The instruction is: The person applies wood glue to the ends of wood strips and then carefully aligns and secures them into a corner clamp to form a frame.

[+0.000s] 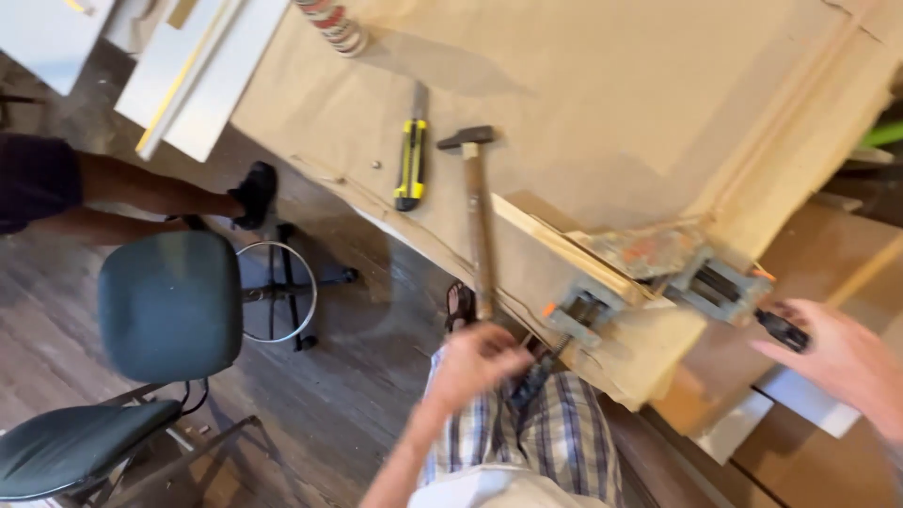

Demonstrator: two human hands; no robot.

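- Corner clamp (pixel 658 273) sits at the table's (pixel 611 94) near corner, its two screw handles pointing toward the person.
- Left hand (pixel 475 362) pinches one handle; right hand (pixel 837 357) grips the other black handle (pixel 783 329).
- Hammer (pixel 478 212) lies lengthwise, head away.

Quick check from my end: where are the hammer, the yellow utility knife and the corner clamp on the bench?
hammer (pixel 480 221): head view, point on the middle of its wooden handle.
yellow utility knife (pixel 411 165): head view, point on its yellow and black body.
corner clamp (pixel 649 273): head view, point on its grey metal frame.
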